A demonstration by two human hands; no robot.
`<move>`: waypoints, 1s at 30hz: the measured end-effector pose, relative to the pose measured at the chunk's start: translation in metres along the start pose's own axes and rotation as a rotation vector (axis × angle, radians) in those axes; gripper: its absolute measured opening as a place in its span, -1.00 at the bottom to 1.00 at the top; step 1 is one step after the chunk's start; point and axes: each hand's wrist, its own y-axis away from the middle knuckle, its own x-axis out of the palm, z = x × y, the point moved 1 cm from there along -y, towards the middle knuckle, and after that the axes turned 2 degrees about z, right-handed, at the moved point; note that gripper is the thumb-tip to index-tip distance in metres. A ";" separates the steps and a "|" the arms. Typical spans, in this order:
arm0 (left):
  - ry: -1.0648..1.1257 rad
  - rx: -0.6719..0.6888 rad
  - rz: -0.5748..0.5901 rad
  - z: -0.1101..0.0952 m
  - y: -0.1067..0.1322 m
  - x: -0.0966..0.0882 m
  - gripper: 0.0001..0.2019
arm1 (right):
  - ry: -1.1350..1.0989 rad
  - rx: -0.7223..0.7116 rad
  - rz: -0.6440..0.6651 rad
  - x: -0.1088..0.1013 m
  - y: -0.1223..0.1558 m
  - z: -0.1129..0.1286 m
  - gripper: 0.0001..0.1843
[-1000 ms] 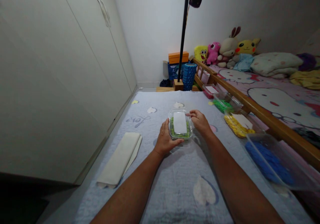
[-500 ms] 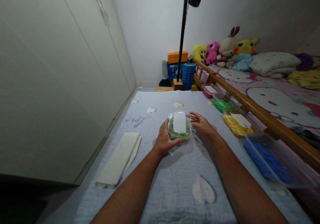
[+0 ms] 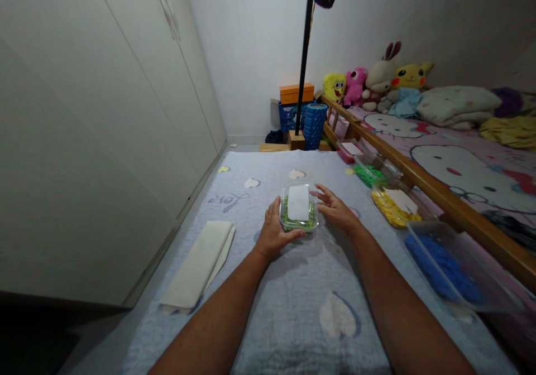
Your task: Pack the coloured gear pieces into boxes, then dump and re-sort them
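Both hands on the clear box of green bits: left hand grips its near corner, right hand rests open against its side, on the blue blanket.

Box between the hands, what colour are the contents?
Green, showing through the clear box. Best in the head view.

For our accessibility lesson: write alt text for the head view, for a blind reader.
A person's left hand grips a clear lidded box of green pieces, the right hand beside it, on a pale blue blanket; a yellow-filled box and a blue-filled box lie rightward.
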 end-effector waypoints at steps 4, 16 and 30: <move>-0.005 0.003 -0.002 0.000 0.000 -0.001 0.16 | 0.045 -0.009 -0.032 0.000 0.001 0.001 -0.36; 0.021 0.114 -0.049 -0.002 0.003 0.003 0.05 | 0.163 -0.167 0.142 0.012 0.005 0.008 -0.51; -0.448 0.502 -0.267 -0.037 0.014 -0.006 -0.72 | 0.429 -0.401 0.071 0.026 0.008 0.015 -0.77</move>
